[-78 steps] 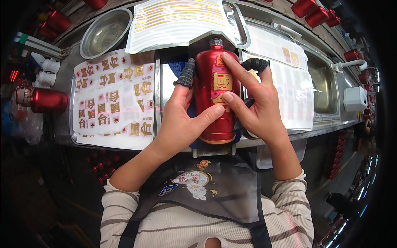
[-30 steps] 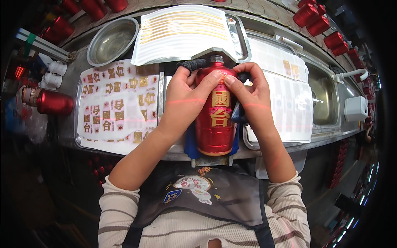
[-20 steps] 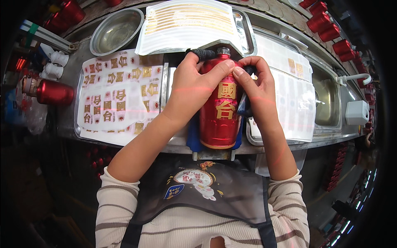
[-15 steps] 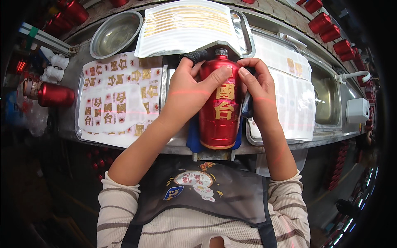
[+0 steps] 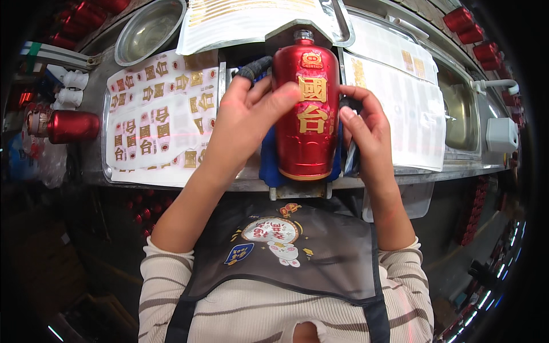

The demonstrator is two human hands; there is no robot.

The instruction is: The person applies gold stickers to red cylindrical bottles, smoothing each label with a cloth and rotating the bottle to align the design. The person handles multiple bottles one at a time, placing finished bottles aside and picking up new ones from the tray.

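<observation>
A red metallic bottle (image 5: 291,151) with gold characters and a gold emblem lies neck away from me on a blue-padded stand (image 5: 269,171). My left hand (image 5: 243,114) holds its left side, the thumb over the upper gold character (image 5: 313,89) and the other fingers curled by the edge; a black cover wraps the index finger. At the bottle's right edge, my right hand (image 5: 369,123) has thumb and forefinger bent near each other. A dark, bluish strip (image 5: 351,160) shows under that palm and seems held by the hidden fingers; its kind is unclear.
Gold-character decal sheets lie in a tray (image 5: 107,166) on the left. White sheets (image 5: 420,134) are on the right, beside a sink (image 5: 460,123) and a white jug (image 5: 502,135). A metal bowl (image 5: 121,48) stands far left; another red bottle (image 5: 74,127) lies at left.
My right hand has come off the bottle's upper front and slid down its right edge. My left thumb has moved off the upper emblem, which now shows. The whole view has shifted slightly.
</observation>
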